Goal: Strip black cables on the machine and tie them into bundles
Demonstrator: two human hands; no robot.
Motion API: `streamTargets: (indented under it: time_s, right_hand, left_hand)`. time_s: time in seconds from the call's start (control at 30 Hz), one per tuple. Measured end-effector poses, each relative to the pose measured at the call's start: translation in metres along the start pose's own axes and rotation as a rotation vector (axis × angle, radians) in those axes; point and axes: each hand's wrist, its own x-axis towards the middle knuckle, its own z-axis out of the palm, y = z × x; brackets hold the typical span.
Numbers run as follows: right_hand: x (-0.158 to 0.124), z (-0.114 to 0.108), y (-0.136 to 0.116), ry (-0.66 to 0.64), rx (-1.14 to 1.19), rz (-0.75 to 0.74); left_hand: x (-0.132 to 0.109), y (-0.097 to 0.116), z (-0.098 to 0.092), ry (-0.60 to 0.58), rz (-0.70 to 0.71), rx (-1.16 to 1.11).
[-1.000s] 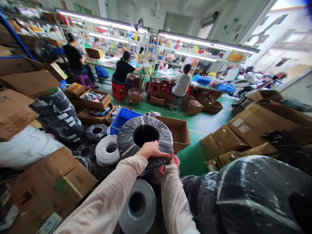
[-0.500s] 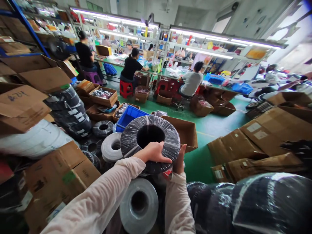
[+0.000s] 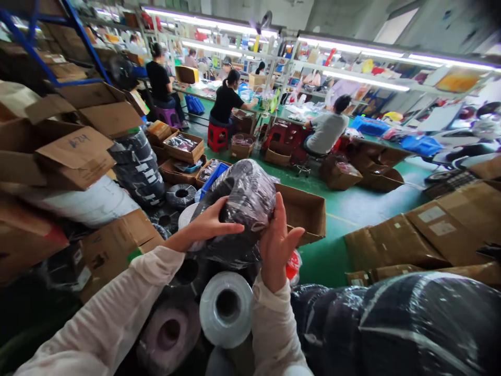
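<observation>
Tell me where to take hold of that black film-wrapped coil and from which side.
Grip the black film-wrapped coil by its rounded outer rim, coming from both sides, as the left hand and right hand sit now. It stands tilted with its centre hole barely showing, so the rim gives the broadest hold.

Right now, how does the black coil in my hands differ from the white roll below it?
The shrink-wrapped black coil is dark and tilted, held up by your left hand and right hand; the white roll is pale, untouched below, its hole showing. Both look plastic-wrapped and glossy.
</observation>
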Motion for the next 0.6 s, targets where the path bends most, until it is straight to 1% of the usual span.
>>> streamTargets:
  time_s: [0.07,0.13,0.17,0.23,0.27,0.33,0.4,0.43,0.5,0.6]
  right_hand:
    - [0.001,0.010,-0.003,-0.091,-0.027,-0.019]
    - [0.009,0.004,0.004,-0.153,-0.128,-0.014]
    - [0.014,-0.003,0.013,-0.168,-0.233,-0.002]
    - [0.021,-0.020,0.040,-0.191,-0.548,0.058]
    - [0.021,-0.026,0.058,-0.220,-0.741,0.120]
    - [0.011,-0.031,0.096,-0.346,-1.091,0.296]
    - [-0.006,-0.028,0.130,-0.460,-1.392,0.433]
    - [-0.014,-0.025,0.143,-0.500,-1.515,0.465]
    - [-0.025,-0.020,0.160,-0.555,-1.684,0.464]
    - [-0.026,-0.020,0.168,-0.603,-1.779,0.405]
  left_hand:
    - [-0.025,-0.005,-0.011,0.093,-0.019,-0.156]
    - [-0.054,-0.009,-0.019,0.212,-0.062,-0.334]
    - [-0.070,-0.010,-0.021,0.272,-0.097,-0.421]
    - [-0.106,-0.014,-0.022,0.382,-0.196,-0.555]
    - [-0.125,-0.017,-0.022,0.432,-0.260,-0.591]
    - [-0.165,-0.028,-0.016,0.515,-0.403,-0.613]
    - [-0.206,-0.049,-0.004,0.591,-0.538,-0.603]
    - [-0.227,-0.062,0.006,0.627,-0.601,-0.597]
    - [-0.268,-0.095,0.028,0.694,-0.742,-0.577]
    - [-0.333,-0.144,0.065,0.761,-0.959,-0.420]
